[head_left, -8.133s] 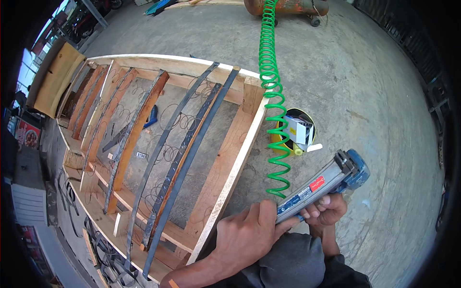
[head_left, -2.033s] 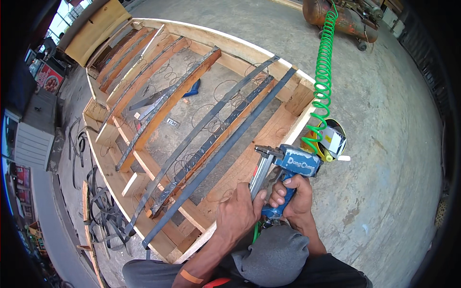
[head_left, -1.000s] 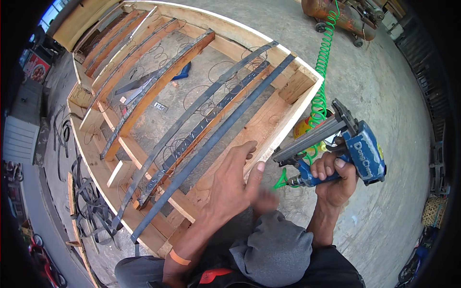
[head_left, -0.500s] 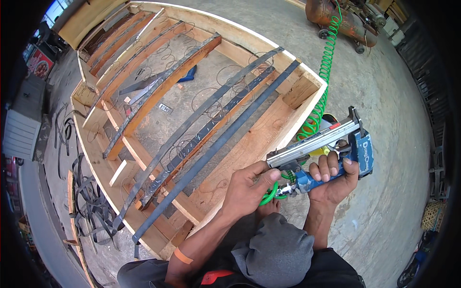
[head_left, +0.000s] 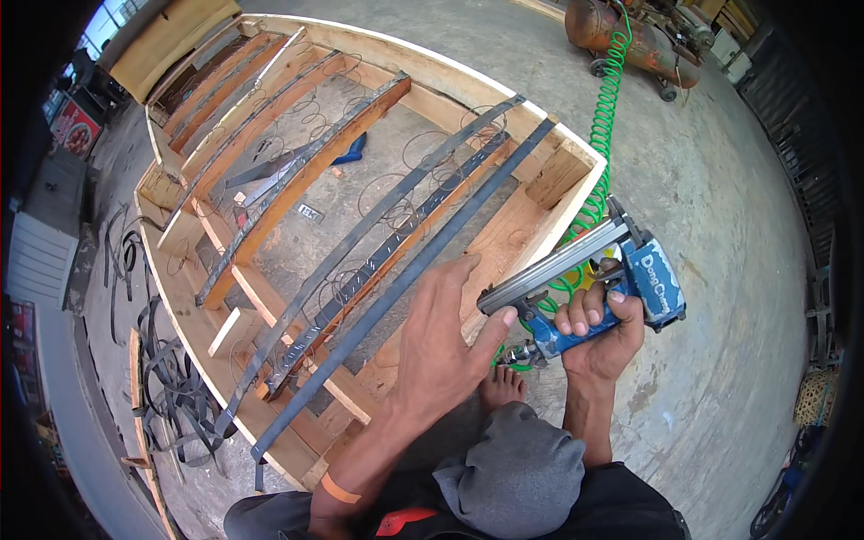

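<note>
Right hand [head_left: 601, 340] grips the blue stapler [head_left: 589, 283] by its handle, fingers clenched around it, tool held in the air just off the near right corner of the wooden frame [head_left: 504, 229], magazine pointing left toward the frame. Left hand [head_left: 441, 355] is open, fingers spread, thumb tip touching the rear end of the silver magazine; palm hovers over the frame's right rail, grasping nothing. Green coiled hose [head_left: 603, 135] runs from the stapler's base up across the concrete floor [head_left: 720, 207] to the rusty compressor [head_left: 630, 31] at top. Dark straps [head_left: 396, 279] lie lengthwise over the frame, wire springs [head_left: 378, 193] beneath them. Loose straps are piled [head_left: 171, 387] on the floor left of the frame. Bare foot [head_left: 499, 389] is on the floor just below the stapler.
</note>
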